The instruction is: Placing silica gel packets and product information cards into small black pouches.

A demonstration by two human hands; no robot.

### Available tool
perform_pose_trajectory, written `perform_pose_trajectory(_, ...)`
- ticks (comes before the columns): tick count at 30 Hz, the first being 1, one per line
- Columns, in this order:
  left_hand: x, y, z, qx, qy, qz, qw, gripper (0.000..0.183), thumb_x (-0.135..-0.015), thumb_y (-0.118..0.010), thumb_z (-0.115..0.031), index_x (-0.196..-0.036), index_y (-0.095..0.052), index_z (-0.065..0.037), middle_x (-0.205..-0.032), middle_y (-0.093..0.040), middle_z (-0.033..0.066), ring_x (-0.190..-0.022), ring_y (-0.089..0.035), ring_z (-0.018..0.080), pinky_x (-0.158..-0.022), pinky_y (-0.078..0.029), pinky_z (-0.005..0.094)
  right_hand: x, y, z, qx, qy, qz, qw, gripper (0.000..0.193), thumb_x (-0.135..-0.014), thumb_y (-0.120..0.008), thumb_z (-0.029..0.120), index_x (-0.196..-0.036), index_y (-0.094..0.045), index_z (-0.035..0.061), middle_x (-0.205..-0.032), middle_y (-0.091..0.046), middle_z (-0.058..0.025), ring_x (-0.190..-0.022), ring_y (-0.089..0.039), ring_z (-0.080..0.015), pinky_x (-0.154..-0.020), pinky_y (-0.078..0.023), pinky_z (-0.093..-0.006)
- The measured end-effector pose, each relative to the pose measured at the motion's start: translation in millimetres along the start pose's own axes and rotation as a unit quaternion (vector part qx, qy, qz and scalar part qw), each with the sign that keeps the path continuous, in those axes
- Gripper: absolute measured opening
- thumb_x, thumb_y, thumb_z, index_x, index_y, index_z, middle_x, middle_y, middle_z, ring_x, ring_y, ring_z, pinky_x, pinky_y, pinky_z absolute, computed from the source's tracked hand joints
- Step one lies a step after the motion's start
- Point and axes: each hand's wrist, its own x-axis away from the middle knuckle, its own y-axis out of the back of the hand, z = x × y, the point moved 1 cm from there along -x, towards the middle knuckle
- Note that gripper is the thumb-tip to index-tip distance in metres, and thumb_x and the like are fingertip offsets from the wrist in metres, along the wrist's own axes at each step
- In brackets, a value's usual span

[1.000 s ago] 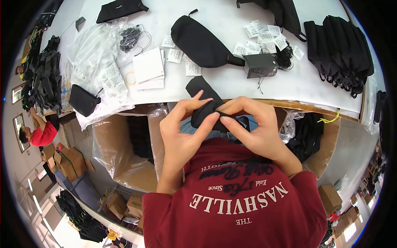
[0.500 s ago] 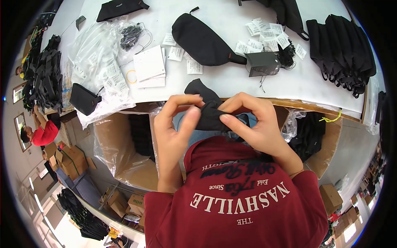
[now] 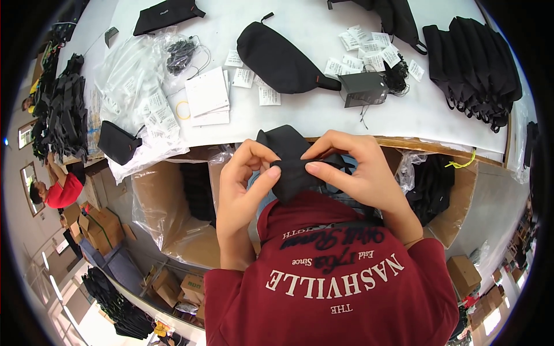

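Between both hands, in front of the table's near edge, is a soft black fabric pouch (image 3: 284,139), bent and pinched along a fold. My left hand (image 3: 247,176) pinches its left side between thumb and fingertips. The thumb and index finger of my right hand (image 3: 356,173) grip the fold from the right. A narrow dark piece shows under the right fingers; I cannot make out its shape. Beyond the hands, a larger black pouch (image 3: 283,57) with a zip pull lies flat on the white table (image 3: 326,118).
White labels (image 3: 378,46) and a dark tag card (image 3: 363,89) with black cords lie right of the larger pouch. Left are white cards (image 3: 206,92), clear bags (image 3: 130,75) and a small black pouch (image 3: 117,141). Stacked black pouches (image 3: 473,69) stand right; plastic-lined cartons (image 3: 164,207) sit below the edge.
The pouch has been turned and flattened between my fingers, its lower part now hanging further down. My left fingertips have closed on the fold, and my right hand has shifted slightly left.
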Motion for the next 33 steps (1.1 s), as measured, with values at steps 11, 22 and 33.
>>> perform_pose_trajectory(11,1,-5,2,-0.140,-0.031,0.077,0.987,0.018,-0.075,-0.064,-0.003,-0.085,-0.049,-0.002,-0.074,-0.051,0.0025,-0.068,-0.049,0.0075,-0.062,-0.039,0.0218,-1,-3,-4,0.010,0.002,0.040,0.999,0.010,-0.078,-0.068,0.006,-0.084,-0.064,-0.0014,-0.076,-0.066,-0.0071,-0.070,-0.064,-0.0143,-0.067,-0.048,-0.0252)
perform_pose_trajectory(22,0,-5,5,-0.160,-0.030,0.106,0.981,0.019,-0.077,-0.063,-0.006,-0.089,-0.049,-0.001,-0.079,-0.051,0.0036,-0.073,-0.050,0.0114,-0.066,-0.042,0.0265,-3,-2,-6,0.041,0.040,0.044,0.997,0.012,-0.080,-0.066,0.011,-0.085,-0.062,0.0006,-0.072,-0.062,-0.0064,-0.064,-0.058,-0.0152,-0.062,-0.045,-0.0264)
perform_pose_trajectory(33,-11,-15,21,-0.215,-0.241,-0.037,0.946,0.058,-0.068,-0.079,-0.010,-0.122,-0.057,-0.002,-0.102,-0.064,0.0135,-0.099,-0.058,0.0283,-0.095,-0.041,0.0376,2,-3,-6,-0.131,-0.023,-0.090,0.987,0.012,-0.087,-0.064,0.010,-0.090,-0.057,0.0005,-0.081,-0.060,-0.0018,-0.074,-0.057,-0.0067,-0.066,-0.047,-0.0225)
